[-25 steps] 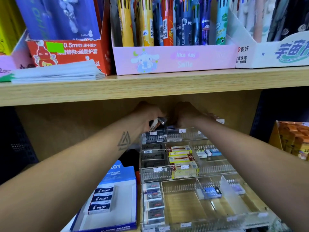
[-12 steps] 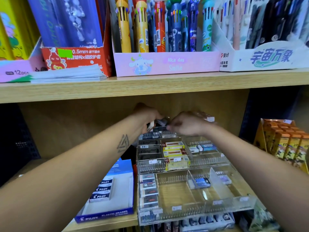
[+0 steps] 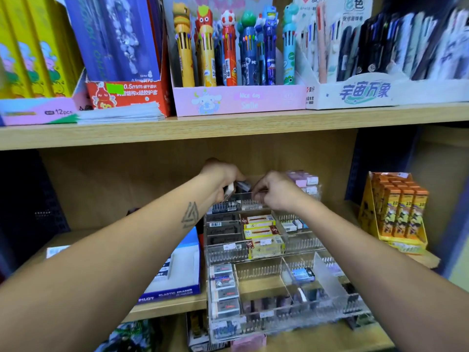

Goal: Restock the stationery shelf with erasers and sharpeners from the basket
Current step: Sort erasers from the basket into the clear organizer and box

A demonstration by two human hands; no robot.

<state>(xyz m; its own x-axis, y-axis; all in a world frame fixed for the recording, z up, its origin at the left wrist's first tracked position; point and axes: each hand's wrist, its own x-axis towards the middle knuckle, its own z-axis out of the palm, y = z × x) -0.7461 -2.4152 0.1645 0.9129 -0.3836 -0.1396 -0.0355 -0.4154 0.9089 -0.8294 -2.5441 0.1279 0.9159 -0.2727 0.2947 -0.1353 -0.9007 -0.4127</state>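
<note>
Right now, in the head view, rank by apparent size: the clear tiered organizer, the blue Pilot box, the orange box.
1. clear tiered organizer
2. blue Pilot box, partly hidden by an arm
3. orange box, though it sits farther back

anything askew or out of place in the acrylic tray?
One thing: in the front tier of the acrylic organizer, a clear divider leans at a slant, unlike the other partitions. A blue-wrapped eraser lies alone and crooked beside it. Both hands, left hand and right hand, work at the back tier.

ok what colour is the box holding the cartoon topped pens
Pink box, with a white cartoon character; clearest in the head view.
</note>
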